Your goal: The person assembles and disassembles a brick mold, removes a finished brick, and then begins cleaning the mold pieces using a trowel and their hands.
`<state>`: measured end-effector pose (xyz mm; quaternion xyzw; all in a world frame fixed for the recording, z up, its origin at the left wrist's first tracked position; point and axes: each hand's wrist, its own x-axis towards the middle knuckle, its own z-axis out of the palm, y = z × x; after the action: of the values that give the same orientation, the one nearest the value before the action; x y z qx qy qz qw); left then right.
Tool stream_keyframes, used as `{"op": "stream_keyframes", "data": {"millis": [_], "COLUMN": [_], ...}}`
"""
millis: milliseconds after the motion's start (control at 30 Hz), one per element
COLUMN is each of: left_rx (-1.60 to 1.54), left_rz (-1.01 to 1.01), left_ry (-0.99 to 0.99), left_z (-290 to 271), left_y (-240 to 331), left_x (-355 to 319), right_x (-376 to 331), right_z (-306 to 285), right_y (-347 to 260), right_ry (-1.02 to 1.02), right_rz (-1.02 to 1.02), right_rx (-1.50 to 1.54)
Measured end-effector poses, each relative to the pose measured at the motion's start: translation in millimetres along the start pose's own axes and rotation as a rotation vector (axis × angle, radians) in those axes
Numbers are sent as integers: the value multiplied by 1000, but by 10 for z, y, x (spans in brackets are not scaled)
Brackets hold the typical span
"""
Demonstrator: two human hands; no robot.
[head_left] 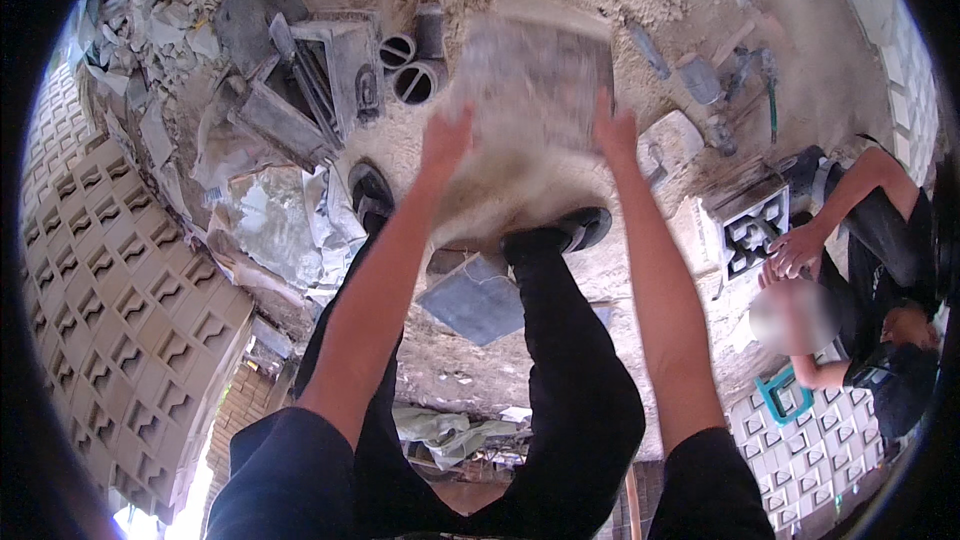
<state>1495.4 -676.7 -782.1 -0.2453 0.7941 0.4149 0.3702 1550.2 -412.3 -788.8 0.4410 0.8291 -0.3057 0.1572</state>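
Both arms reach forward over a dusty floor to a grey, dust-coated rectangular slab [535, 80], smeared by motion. My left hand [447, 138] is closed at its near left corner. On the right edge my right hand [614, 130] grips it, fingers along the side. I cannot tell whether it is a solid slab or a mould. Just left of it stand two round pipe-like moulds [414, 83], each with a bar across its opening. A grey square plate [472, 298] lies between my legs.
Metal mould frames [335, 70] and rubble [170, 30] are at the far left. Hand tools, among them a trowel [700, 78], lie to the right. Another person [870, 270] sits at the right by a patterned openwork block [757, 232]. Stacked patterned blocks [120, 290] line the left.
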Motion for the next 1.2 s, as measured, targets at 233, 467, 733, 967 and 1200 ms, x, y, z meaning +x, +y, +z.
{"op": "stream_keyframes", "data": {"millis": [233, 467, 733, 967, 1200], "left_rx": [-1, -1, 53, -76, 353], "left_rz": [-236, -104, 86, 5, 391], "left_ry": [-345, 34, -125, -218, -338], "left_z": [439, 430, -31, -552, -1582], "left_y": [-443, -586, 682, 56, -434], "left_x": [-1008, 556, 31, -1388, -2342], "right_x": [-1035, 492, 418, -1385, -2944], "right_z": [22, 79, -892, -1043, -1491], "right_y": [1289, -162, -733, -69, -530], "right_ry": [208, 37, -85, -269, -610], "right_rz": [22, -213, -13, 169, 551], "right_rx": [104, -21, -174, 111, 1132]}}
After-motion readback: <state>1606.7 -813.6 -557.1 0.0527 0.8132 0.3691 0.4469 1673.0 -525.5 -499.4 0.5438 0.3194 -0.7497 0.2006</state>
